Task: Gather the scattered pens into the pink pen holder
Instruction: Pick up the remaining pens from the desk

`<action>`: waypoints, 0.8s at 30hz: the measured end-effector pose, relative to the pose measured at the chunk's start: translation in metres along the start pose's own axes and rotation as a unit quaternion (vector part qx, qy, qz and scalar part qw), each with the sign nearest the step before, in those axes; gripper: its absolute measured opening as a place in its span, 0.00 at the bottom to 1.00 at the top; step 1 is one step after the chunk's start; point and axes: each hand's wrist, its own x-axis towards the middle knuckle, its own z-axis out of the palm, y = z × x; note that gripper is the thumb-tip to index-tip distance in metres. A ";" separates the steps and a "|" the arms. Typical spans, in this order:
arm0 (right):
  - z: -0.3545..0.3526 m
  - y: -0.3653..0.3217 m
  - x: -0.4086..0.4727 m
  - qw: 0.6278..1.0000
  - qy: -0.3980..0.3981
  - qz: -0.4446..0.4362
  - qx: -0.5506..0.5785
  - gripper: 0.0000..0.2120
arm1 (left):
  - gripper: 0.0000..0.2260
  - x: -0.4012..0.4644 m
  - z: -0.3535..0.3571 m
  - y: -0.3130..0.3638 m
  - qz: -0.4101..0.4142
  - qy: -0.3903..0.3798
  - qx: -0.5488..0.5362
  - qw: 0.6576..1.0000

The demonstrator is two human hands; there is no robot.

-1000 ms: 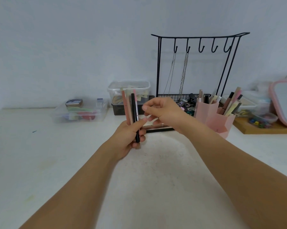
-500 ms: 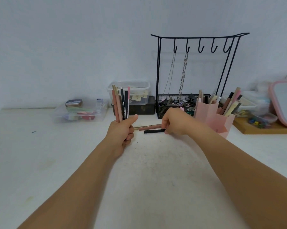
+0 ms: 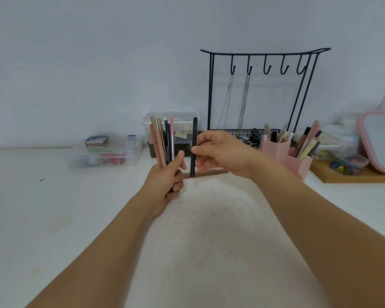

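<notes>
The left hand [image 3: 165, 181] is closed around a bundle of pens [image 3: 162, 141], gripping their lower ends so they stand upright and fan slightly at the top. The bundle mixes slim round barrels: matte salmon-pink ones, two with gold-coloured caps, a glossy black one with small white print, and a bright pink one. Just to the right, the right hand [image 3: 222, 152] pinches a single black pen [image 3: 193, 147] between thumb and fingertips, held upright; it is thin, plain and matte, and stands apart from the bundle. Behind its lower end, one brown pen [image 3: 206, 173] lies flat on the white table [image 3: 54, 207], running left to right. The table surface looks smooth, with faint grey scuffing near the middle.

The pink pen holder [image 3: 296, 163] stands on the table to the right of the right hand, against its wrist. It is made of angular, flat-sided plastic cups joined together, and already holds several pens and sticks leaning at angles. Farther back stand a black wire rack [image 3: 264, 54] with hooks and two hanging chains, a clear lidded box [image 3: 173, 121], and a shallow clear tray [image 3: 107, 152] at far left. A pink-rimmed mirror [image 3: 380, 138] leans at far right.
</notes>
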 end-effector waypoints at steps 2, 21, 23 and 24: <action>0.004 -0.001 -0.001 0.999 -0.008 0.007 0.037 0.13 | 0.17 0.000 0.002 0.000 0.008 -0.007 0.002 1.000; 0.020 0.020 0.008 0.992 0.056 -0.042 -0.106 0.05 | 0.07 -0.003 0.003 -0.004 0.029 -0.012 0.038 0.999; 0.010 0.021 0.011 0.985 0.104 -0.049 -0.127 0.04 | 0.11 -0.001 0.000 -0.001 0.030 0.023 0.021 0.999; 0.003 0.022 0.012 0.975 0.143 -0.055 -0.159 0.04 | 0.12 0.000 -0.002 0.001 0.027 0.043 0.010 0.999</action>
